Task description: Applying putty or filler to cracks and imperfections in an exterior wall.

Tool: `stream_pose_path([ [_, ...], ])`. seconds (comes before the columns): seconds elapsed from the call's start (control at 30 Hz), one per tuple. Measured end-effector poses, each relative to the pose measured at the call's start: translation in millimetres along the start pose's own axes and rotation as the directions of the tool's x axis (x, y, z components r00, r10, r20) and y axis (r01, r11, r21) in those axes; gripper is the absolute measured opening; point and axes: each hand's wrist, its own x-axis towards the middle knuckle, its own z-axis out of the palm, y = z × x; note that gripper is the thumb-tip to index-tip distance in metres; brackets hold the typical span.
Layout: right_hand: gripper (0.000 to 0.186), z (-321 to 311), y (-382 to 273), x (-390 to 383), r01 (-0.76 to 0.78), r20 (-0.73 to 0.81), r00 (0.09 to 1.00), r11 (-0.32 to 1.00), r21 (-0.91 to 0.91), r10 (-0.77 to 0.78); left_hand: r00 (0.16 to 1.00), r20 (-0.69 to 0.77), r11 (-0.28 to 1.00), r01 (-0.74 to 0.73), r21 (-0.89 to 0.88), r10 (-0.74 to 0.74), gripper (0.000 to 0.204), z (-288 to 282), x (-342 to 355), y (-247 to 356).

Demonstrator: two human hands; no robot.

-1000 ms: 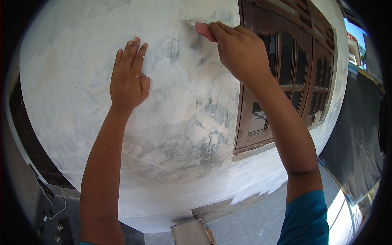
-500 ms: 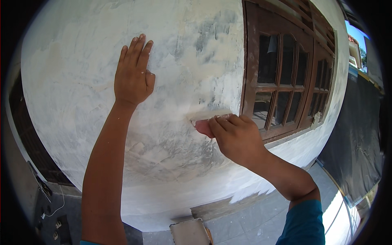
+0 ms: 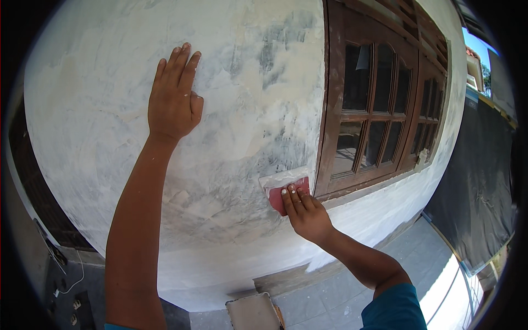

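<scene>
My left hand (image 3: 173, 96) lies flat against the patchy white-and-grey wall (image 3: 99, 143), fingers stretched upward and thumb out to the side. Specks of white paste dot its skin. In my right hand (image 3: 306, 214) is a red putty scraper (image 3: 279, 201) with a wide pale blade (image 3: 283, 177) smeared with white putty. Its blade rests on the wall beside the lower left corner of the brown window frame (image 3: 328, 110). My fingertips press on the scraper's red part.
A brown wooden window with glass panes (image 3: 357, 80) fills the wall to the right. Below, a shallow square tray (image 3: 254, 313) stands on the grey tiled floor (image 3: 324, 297). A dark sheet (image 3: 467, 181) hangs at far right. Sandals (image 3: 75, 311) and a white cable (image 3: 77, 280) lie at lower left.
My right hand has drawn the scraper downward along the wall, and the blade now shows more of its face. My left hand stays flat in place; the view has shifted slightly.
</scene>
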Motion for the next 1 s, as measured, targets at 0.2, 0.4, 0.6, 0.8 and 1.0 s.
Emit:
stream_pose_path([
  [0.2,0.031,-80.6,53.1,62.8,-0.098,-0.031,0.994,0.979,0.179,0.106,1.0,0.006,1.0,0.014,0.015,-0.014,0.064,-1.2,-4.2,-2.6],
  [0.4,0.028,-115.5,177.1,191.3,-0.212,-0.54,0.831,0.973,-0.094,0.129,1.0,0.026,0.999,0.001,0.037,-0.002,0.065,3.3,0.7,0.5],
  [0.6,0.042,-40.9,161.3,155.6,-0.184,-0.419,0.901,0.973,-0.14,0.11,1.0,0.013,0.999,0.015,0.033,-0.016,0.065,0.8,-1.2,-0.3],
  [0.8,0.037,-41.0,59.3,43.3,-0.136,-0.063,0.988,0.99,0.031,0.138,1.0,0.02,0.999,0.018,0.027,-0.018,0.064,0.7,-1.6,0.8],
  [1.0,0.023,-123.6,112.4,164.6,-0.181,-0.418,0.894,0.983,-0.008,0.161,0.999,0.028,0.999,0.03,0.022,-0.031,0.064,-2.3,-4.1,-1.4],
])
